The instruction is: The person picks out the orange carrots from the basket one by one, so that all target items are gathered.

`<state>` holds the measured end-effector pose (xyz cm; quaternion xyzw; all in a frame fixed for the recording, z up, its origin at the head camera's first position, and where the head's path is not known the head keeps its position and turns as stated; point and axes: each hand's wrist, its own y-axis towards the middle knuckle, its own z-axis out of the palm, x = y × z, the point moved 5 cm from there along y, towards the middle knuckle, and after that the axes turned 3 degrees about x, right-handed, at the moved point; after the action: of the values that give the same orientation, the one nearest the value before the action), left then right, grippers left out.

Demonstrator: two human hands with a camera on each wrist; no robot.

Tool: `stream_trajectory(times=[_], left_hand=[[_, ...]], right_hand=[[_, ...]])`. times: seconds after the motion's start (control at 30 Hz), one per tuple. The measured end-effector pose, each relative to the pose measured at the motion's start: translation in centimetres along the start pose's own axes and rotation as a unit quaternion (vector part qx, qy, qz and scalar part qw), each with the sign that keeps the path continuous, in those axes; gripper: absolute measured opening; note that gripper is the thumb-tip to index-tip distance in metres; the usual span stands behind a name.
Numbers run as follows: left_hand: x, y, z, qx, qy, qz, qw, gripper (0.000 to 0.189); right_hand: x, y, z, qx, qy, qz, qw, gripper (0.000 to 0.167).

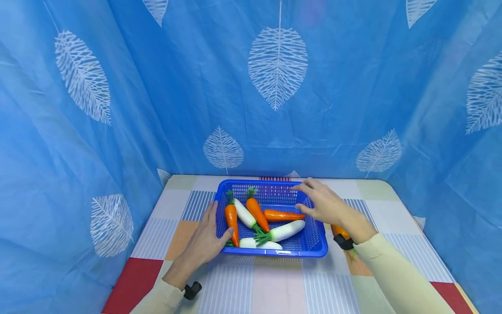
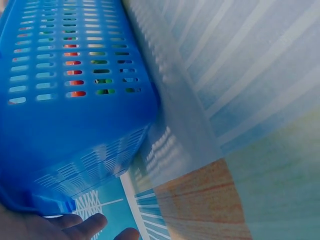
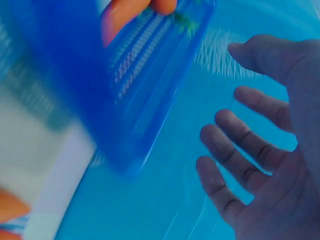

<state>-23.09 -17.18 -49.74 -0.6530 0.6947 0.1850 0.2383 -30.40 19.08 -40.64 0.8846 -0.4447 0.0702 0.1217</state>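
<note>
Basket (image 1: pixel 313 244) sat mid-table, holding carrots (image 1: pixel 256 211) and radishes (image 1: pixel 288 230). Left hand (image 1: pixel 204 240) lay flat, fingers straight, against the basket's left wall. Right hand (image 1: pixel 325 203) hovered spread above its right rim. Judgement: steady that wall while reaching inside.

1. An orange carrot (image 1: pixel 339 231) lies just right of the blue basket (image 1: pixel 313 250); the right hand's (image 1: pixel 327 205) wrist hides most of it.
2. The right wrist view is blurred: beside the basket (image 3: pixel 135 100), the orange shapes (image 3: pixel 127 15) at the top edge are cut off.
3. In the left wrist view, the left hand (image 2: pixel 55 227) below the basket (image 2: pixel 75 130) is cut by the bottom edge.
4. Through the basket's slots, only red and green specks (image 2: pixel 87 82) show.
</note>
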Motion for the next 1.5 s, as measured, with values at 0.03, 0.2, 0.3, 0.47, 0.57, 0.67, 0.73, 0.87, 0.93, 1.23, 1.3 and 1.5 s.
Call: stream_trajectory(times=[0.03,0.2,0.3,0.47,0.57,0.67,0.73,0.87,0.93,1.23,1.3,1.5], left_hand=[[0.1,0.0,0.0,-0.002,-0.002,0.001,1.0000,0.104],[0.3,-0.2,0.3,-0.002,-0.002,0.000,1.0000,0.102],[0.4,-0.2,0.3,0.003,0.002,-0.004,1.0000,0.105],[0.4,-0.1,0.3,0.010,0.008,-0.002,0.9999,0.110],[0.4,-0.2,0.2,0.015,0.007,0.002,0.9999,0.112],[0.3,-0.2,-0.1,0.022,0.009,0.008,0.9997,0.117],[0.2,-0.1,-0.3,0.030,0.014,0.013,0.9994,0.122],[0.3,-0.1,-0.5,0.054,0.024,0.019,0.9981,0.132],[0.2,-0.1,-0.6,0.064,0.021,0.021,0.9975,0.135],[0.0,0.0,-0.5,0.075,0.008,0.030,0.9967,0.137],[0.1,0.0,-0.5,0.073,0.009,0.030,0.9968,0.137],[0.5,-0.1,-0.5,0.074,0.008,0.025,0.9969,0.137]], right_hand=[[0.8,0.7,0.2,-0.001,-0.006,-0.025,0.9997,0.053],[4.4,4.0,1.9,0.022,-0.019,-0.127,0.9915,0.053],[5.9,5.8,3.3,0.054,-0.014,-0.152,0.9868,0.052],[7.9,8.1,5.3,0.093,-0.006,-0.183,0.9786,0.055],[8.8,9.3,6.5,0.104,0.001,-0.202,0.9738,0.057],[9.5,10.2,7.7,0.117,0.000,-0.214,0.9699,0.057],[9.8,10.8,8.4,0.128,-0.011,-0.220,0.9669,0.058],[10.4,11.6,9.9,0.144,-0.028,-0.238,0.9602,0.062],[10.7,12.0,10.5,0.147,-0.032,-0.245,0.9577,0.062],[11.8,12.9,11.5,0.144,-0.095,-0.273,0.9465,0.054],[12.0,13.1,11.7,0.144,-0.110,-0.277,0.9437,0.051],[12.9,13.6,12.2,0.157,-0.124,-0.288,0.9366,0.044]])
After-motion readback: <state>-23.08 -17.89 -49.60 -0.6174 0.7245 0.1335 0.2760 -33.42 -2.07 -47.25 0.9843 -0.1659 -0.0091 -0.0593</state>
